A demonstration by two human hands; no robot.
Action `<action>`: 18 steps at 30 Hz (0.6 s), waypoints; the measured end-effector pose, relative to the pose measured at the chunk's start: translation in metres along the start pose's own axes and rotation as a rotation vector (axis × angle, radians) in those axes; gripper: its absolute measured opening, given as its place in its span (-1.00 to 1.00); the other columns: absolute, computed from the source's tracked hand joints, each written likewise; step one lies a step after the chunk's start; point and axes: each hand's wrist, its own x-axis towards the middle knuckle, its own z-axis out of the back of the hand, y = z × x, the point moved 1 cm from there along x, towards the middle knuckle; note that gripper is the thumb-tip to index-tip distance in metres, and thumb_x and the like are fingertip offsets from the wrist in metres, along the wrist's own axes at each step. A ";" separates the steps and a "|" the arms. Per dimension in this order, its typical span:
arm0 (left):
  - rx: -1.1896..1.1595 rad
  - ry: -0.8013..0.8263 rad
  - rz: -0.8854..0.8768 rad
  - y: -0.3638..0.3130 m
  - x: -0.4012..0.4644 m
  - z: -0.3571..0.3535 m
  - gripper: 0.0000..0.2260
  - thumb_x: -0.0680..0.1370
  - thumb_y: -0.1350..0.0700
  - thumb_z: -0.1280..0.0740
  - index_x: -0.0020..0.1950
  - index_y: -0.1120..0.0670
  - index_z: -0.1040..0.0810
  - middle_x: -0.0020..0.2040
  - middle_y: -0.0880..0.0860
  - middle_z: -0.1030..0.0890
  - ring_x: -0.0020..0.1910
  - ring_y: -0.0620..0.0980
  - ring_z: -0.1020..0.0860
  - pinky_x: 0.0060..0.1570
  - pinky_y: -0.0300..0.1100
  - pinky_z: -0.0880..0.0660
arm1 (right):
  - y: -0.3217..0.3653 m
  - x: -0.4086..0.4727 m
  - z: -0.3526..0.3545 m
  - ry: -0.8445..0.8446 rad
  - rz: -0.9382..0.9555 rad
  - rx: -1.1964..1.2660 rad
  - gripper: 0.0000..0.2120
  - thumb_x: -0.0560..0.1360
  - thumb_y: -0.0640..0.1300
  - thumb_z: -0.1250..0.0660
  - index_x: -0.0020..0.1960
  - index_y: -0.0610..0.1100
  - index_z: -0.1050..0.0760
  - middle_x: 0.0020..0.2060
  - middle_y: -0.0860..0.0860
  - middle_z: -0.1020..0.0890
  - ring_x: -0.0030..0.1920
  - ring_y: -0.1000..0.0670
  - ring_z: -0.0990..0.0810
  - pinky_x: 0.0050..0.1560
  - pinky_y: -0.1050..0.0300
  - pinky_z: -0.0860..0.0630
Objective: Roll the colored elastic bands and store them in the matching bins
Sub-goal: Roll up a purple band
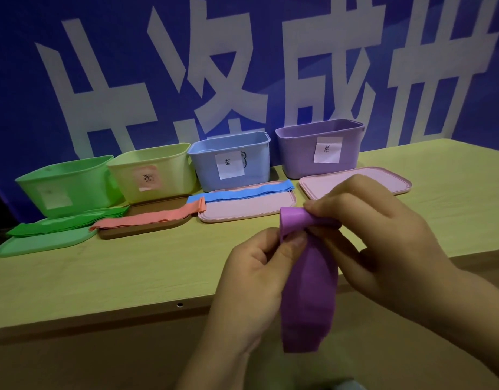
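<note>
At lower right of the frame, both hands are pinching a purple band (308, 280) above the table (102, 277) edge.
The left hand (256, 274) and right hand (380, 229) are clamping its curled top end with fingers together, the rest hanging down; the purple bin (299, 153) is standing at upper right.

A staged sorting station rather than a home: a plain wooden bench (102, 277) set against a blue banner (271, 38) with big white characters, holding a row of hand-labelled coloured bins (231, 161)
</note>
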 end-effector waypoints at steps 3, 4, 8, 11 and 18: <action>-0.036 -0.016 0.022 -0.002 -0.002 0.002 -0.90 0.42 -0.06 -0.38 -0.11 -0.14 -0.67 -0.15 0.02 -0.71 -0.15 0.01 -0.63 -0.04 0.15 -0.55 | 0.002 -0.001 0.003 0.026 0.077 0.019 -0.77 0.60 -0.05 -0.07 0.10 -0.12 -0.43 -0.11 -0.07 -0.49 -0.14 -0.08 -0.48 -0.19 0.08 -0.44; -0.062 -0.021 0.029 -0.001 -0.001 0.003 -0.90 0.40 -0.03 -0.41 -0.12 -0.12 -0.69 -0.16 0.04 -0.71 -0.16 0.02 -0.64 -0.05 0.15 -0.55 | 0.002 -0.001 0.004 0.028 0.091 0.013 -0.77 0.60 -0.06 -0.08 0.10 -0.13 -0.44 -0.12 -0.09 -0.51 -0.15 -0.10 -0.49 -0.21 0.05 -0.44; -0.120 -0.031 0.066 -0.001 0.001 0.004 -0.89 0.33 0.03 -0.42 -0.19 -0.10 -0.71 -0.20 0.08 -0.71 -0.19 0.04 -0.65 -0.09 0.04 -0.53 | -0.001 0.000 0.003 0.054 0.098 -0.031 -0.75 0.53 -0.15 -0.17 0.05 -0.24 -0.56 -0.19 -0.16 -0.55 -0.22 -0.15 -0.51 -0.31 -0.02 -0.47; -0.053 -0.051 0.044 0.002 0.001 0.001 -0.91 0.45 0.08 -0.43 -0.18 -0.12 -0.70 -0.21 0.10 -0.70 -0.21 0.08 -0.63 -0.15 0.07 -0.54 | -0.004 -0.001 0.002 0.076 0.076 0.004 -0.71 0.59 -0.05 -0.10 0.07 -0.19 -0.51 -0.18 -0.15 -0.53 -0.20 -0.14 -0.50 -0.30 -0.03 -0.49; -0.022 0.011 0.017 0.002 -0.002 -0.001 -0.80 0.34 0.10 -0.39 -0.07 -0.09 -0.65 -0.17 0.04 -0.71 -0.19 -0.01 -0.67 -0.18 -0.08 -0.58 | -0.007 0.000 -0.003 0.083 0.061 0.003 -0.74 0.60 0.01 -0.03 0.08 -0.10 -0.40 -0.16 -0.13 -0.51 -0.16 -0.09 -0.46 -0.25 0.04 -0.46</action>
